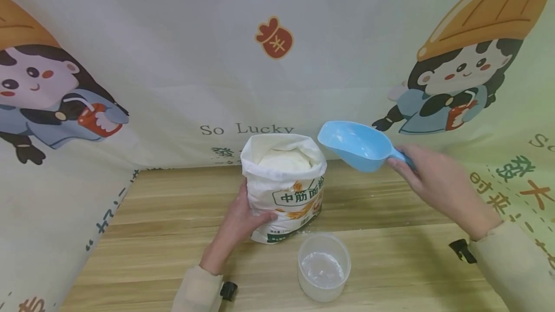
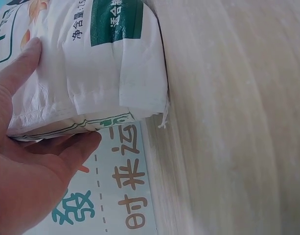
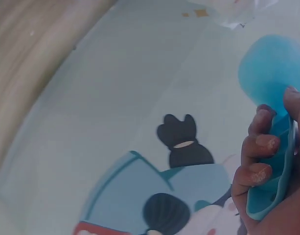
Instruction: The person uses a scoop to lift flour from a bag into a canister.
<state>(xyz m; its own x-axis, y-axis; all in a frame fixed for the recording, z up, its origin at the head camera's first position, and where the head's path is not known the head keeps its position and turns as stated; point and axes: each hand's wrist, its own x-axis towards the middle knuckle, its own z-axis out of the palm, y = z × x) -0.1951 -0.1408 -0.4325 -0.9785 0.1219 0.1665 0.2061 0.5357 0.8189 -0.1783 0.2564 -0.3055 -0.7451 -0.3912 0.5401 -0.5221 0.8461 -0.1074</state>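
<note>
A white bag of flour (image 1: 284, 196) stands upright on the table, its top folded open and pale flour showing inside. My left hand (image 1: 243, 220) grips the bag's lower left side; in the left wrist view the thumb lies on the front and the fingers go round behind. Up and to the right of the bag, my right hand (image 1: 438, 184) holds a blue scoop (image 1: 362, 146) by its handle, and bare blue plastic shows in the scoop's bowl. White dust marks the right fingers (image 3: 260, 174). In front of the bag sits a clear plastic tub (image 1: 323, 268) with white powder on its bottom.
The wooden table (image 1: 165, 235) carries a little spilled white powder beside the bag's base. A printed cloth (image 1: 186, 61) with cartoon figures hangs behind the table and along both sides, close behind the bag and scoop.
</note>
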